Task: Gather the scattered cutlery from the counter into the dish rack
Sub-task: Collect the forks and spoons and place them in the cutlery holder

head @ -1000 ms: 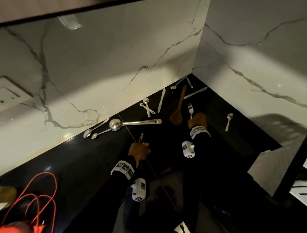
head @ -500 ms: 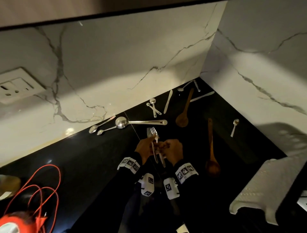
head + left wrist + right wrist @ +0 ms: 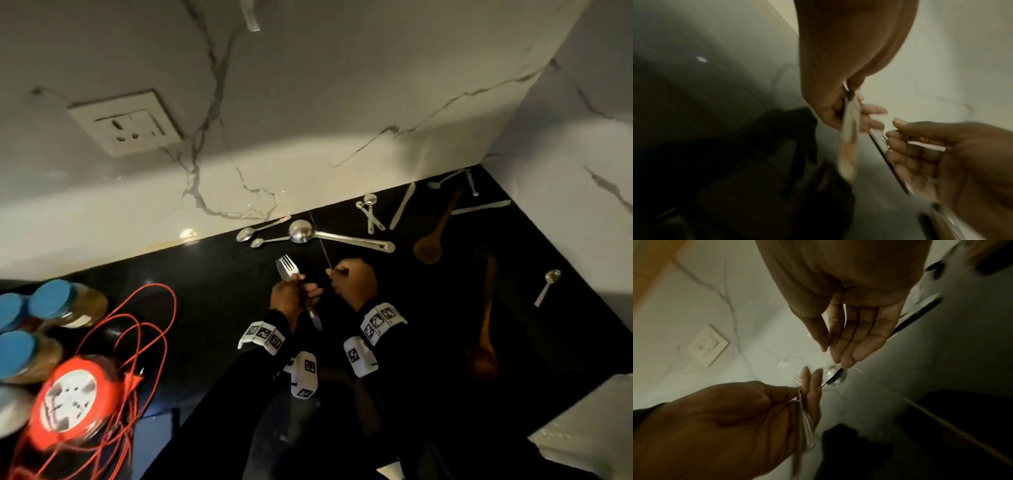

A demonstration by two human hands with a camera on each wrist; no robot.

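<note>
My left hand [image 3: 291,296] grips two steel forks [image 3: 287,270] by their handles, tines up, just above the black counter [image 3: 212,294]. The left wrist view shows the fork handles [image 3: 849,139] hanging blurred below that hand [image 3: 838,68]. My right hand [image 3: 352,281] is close beside it and holds nothing; its fingers [image 3: 857,337] are straight. Behind the hands, a steel ladle [image 3: 301,231], two spoons [image 3: 245,234], small measuring spoons [image 3: 370,205], knives [image 3: 402,205], two wooden spoons [image 3: 428,250] and a teaspoon [image 3: 548,284] lie scattered on the counter.
Jars with blue lids [image 3: 51,301] and a red cable reel [image 3: 68,401] with loose red cable [image 3: 150,329] crowd the counter's left. A wall socket [image 3: 126,121] sits on the marble backsplash. A white ridged object [image 3: 582,431] lies at the bottom right.
My right hand picked a fork off the counter and brought it to the left hand, which now holds both forks. The right hand has let go. The view has swung left.
</note>
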